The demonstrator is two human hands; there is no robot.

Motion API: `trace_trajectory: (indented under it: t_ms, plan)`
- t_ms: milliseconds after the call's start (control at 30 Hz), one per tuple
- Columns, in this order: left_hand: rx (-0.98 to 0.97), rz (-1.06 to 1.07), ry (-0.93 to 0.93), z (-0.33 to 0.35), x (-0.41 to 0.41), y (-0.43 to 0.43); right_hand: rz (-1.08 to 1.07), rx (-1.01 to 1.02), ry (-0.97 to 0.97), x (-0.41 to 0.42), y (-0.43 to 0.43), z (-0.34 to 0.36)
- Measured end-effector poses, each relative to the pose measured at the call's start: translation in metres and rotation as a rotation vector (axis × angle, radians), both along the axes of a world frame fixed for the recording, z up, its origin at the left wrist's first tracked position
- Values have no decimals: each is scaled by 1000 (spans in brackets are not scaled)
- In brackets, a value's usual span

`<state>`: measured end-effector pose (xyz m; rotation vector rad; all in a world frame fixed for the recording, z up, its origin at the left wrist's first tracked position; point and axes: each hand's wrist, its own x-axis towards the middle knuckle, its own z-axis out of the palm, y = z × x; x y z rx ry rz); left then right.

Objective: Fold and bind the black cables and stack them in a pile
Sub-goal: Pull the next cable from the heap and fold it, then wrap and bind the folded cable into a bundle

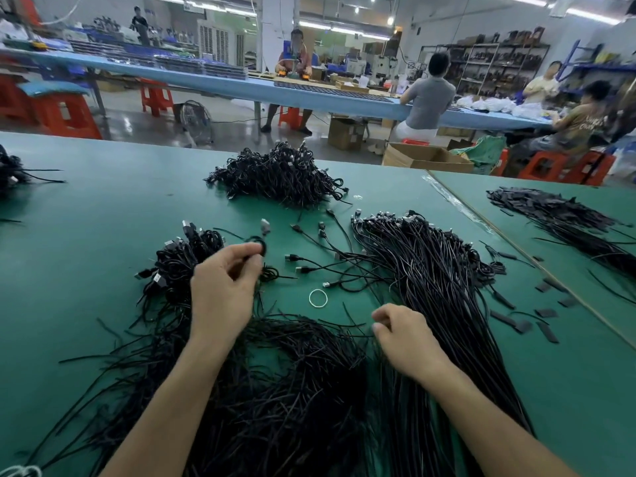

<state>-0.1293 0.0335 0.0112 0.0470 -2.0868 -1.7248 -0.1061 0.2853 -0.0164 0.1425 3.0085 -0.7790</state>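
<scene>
Green surface, wide and covered with black cable stock. Left hand raised over the middle of the surface, fingers curled, thumb and fingertips pinching a small coiled cable held just above the cloth. Right hand lower and nearer, knuckles up, fingers curled in over the cable strands; cannot tell whether it grips a strand or only rests there. Under both forearms, a loose tangled heap of cables. To the right, touching that heap, a long sheaf of straight cables, plugs pointing away. Left of the left hand, a smaller clump with plugs sticking up. Between the hands and slightly beyond, a white rubber band lying flat, with a few single cables fanned out beside it. Farther back, well apart, a pile of bound cables. Far right, across a seam in the surface, a heap of black strips.
</scene>
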Motion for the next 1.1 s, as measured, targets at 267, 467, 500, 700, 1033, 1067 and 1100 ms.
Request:
trace_trajectory:
  t_ms: [267, 467, 500, 700, 1033, 1067, 1100]
  plan:
    - [-607, 273, -304, -20, -52, -45, -158, 277, -115, -22, -3, -26]
    - [-773, 187, -420, -31, -62, -54, -303, 295, -118, -34, -1, -20]
    - [-753, 184, -398, -29, -62, -52, -312, 263, -135, -36, 0, -19]
    - [-652, 326, 30, -21, -38, -21, -260, -178, -88, -39, -1, 5]
    - [-552, -617, 153, -24, -12, 44, 583, -533, 68, 47, -56, 111]
    - [-466, -575, 135, -26, -13, 44, 579, -499, 103, 50, -54, 115]
    - [-355, -503, 78, -27, -15, 41, 523, -457, 153, 51, -49, 115]
